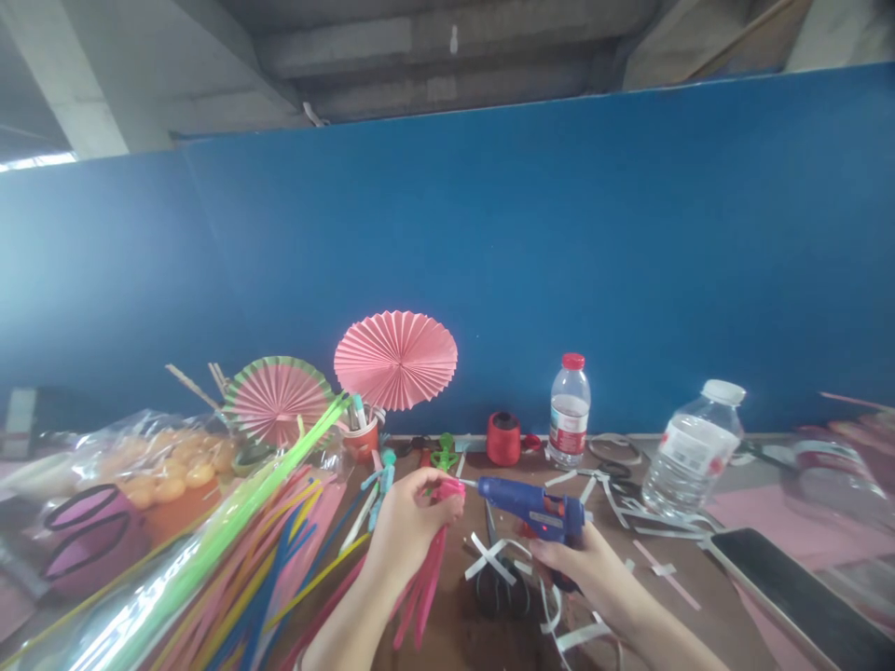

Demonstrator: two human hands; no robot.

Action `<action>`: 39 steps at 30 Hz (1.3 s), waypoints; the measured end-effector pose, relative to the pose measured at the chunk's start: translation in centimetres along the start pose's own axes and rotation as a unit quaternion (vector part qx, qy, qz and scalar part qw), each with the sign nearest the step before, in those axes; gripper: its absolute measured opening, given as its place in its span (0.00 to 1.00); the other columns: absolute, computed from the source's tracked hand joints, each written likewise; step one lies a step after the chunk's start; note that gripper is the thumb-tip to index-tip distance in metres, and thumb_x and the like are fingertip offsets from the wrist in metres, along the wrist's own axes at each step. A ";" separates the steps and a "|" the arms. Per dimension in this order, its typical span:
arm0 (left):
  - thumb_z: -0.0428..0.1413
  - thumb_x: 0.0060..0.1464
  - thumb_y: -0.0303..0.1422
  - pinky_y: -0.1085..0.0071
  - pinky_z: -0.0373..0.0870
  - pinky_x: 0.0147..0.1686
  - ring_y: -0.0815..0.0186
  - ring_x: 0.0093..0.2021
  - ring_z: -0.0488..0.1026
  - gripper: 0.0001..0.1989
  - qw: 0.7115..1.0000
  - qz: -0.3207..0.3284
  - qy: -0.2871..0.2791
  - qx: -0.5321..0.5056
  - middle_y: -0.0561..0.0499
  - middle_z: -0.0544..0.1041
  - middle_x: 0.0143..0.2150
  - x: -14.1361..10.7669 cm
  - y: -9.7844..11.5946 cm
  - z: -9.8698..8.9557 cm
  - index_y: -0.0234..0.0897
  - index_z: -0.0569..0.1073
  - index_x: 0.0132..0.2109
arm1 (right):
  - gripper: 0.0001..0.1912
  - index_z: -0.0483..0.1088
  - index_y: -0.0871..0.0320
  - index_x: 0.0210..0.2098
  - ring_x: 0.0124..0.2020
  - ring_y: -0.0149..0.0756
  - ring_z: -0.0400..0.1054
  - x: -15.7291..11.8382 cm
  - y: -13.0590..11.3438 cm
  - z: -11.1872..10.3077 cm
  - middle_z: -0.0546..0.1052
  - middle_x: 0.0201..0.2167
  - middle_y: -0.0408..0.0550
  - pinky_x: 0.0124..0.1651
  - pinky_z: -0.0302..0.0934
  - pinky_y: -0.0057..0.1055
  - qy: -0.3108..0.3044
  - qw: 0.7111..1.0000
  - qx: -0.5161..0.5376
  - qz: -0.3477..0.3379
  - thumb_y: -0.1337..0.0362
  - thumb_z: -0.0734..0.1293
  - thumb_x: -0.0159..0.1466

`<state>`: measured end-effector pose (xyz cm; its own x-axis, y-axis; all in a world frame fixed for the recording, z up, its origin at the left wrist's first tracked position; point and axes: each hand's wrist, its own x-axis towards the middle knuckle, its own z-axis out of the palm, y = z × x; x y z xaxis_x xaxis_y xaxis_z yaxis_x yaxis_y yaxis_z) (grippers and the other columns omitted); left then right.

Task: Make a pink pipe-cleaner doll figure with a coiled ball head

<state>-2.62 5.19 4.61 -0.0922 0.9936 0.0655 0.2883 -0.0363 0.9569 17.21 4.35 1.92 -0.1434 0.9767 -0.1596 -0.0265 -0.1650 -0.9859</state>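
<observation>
No writing can be read for certain: the blue glue gun (pixel 514 499) carries a small pale label on its side whose print is too small to make out, and a reddish light shows near it. The clear bottle with the red cap (pixel 569 419) has a white-and-red label, and the bottle with the white cap (pixel 694 457) has a similar one, but the lettering on these 2 is blurred. The left hand (pixel 416 522) reaches up from the lower middle, wrist below the fingers, with thumb and fingers closed in a pinch on the top of a bundle of pink strips (pixel 430 582); the bundle's free ends hang down beside the forearm, above the brown tabletop (pixel 521 643). The right hand (pixel 587 564) comes in from the lower right, its fingers wrapped around the gun's handle, the grip closed. The gun is held nearly level, nozzle pointing left at the pinched pink top; the tip is right by it, though whether they touch I cannot tell. Scissors (pixel 482 596) lie below the gun among white strips (pixel 584 636), and a dark-screened phone (pixel 797 592) lies to the right.
</observation>
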 end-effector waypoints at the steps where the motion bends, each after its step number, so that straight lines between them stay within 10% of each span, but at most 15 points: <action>1: 0.56 0.43 0.28 0.70 0.68 0.29 0.62 0.27 0.74 0.05 1.000 0.005 0.000 0.010 0.50 0.78 0.24 0.1 -0.2 -0.2 0.34 0.73 0.32 | 0.12 0.68 0.60 0.28 0.17 0.27 0.57 0.0 0.1 0.0 0.66 0.15 0.38 0.23 0.53 0.26 0.003 1.000 -0.001 -0.001 0.62 0.68 0.44; 10: 0.56 0.44 0.37 0.69 0.68 0.34 0.59 0.34 0.76 0.09 0.983 0.040 0.110 0.143 0.51 0.80 0.32 1.5 -1.2 -4.1 0.39 0.73 0.35 | 0.12 0.65 0.61 0.27 0.11 0.25 0.54 3.2 0.9 -4.1 0.62 0.09 0.35 0.17 0.46 0.23 0.008 0.984 -0.177 -0.013 0.57 0.66 0.51; 20: 0.56 0.44 0.39 0.70 0.69 0.33 0.58 0.34 0.77 0.11 0.983 0.041 0.104 0.145 0.52 0.80 0.30 1.5 -1.4 -4.2 0.40 0.73 0.36 | 0.14 0.64 0.61 0.27 0.08 0.25 0.55 5.1 1.3 -7.9 0.63 0.05 0.37 0.15 0.46 0.21 0.008 0.965 -0.260 0.036 0.54 0.62 0.56; 39: 0.55 0.46 0.39 0.69 0.68 0.34 0.59 0.29 0.77 0.12 0.986 0.040 0.069 0.148 0.52 0.79 0.26 1.1 -1.5 -3.4 0.39 0.73 0.37 | 0.16 0.63 0.58 0.30 0.08 0.26 0.57 5.9 4.3 -7.0 0.66 0.13 0.38 0.12 0.48 0.22 0.014 0.947 -0.317 0.037 0.51 0.59 0.58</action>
<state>-6.42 5.95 4.22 -0.1808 0.9642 0.1941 0.5628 -0.0604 0.8244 23.16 10.38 -3.58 -0.0957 0.9701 -0.2229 0.5844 -0.1265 -0.8016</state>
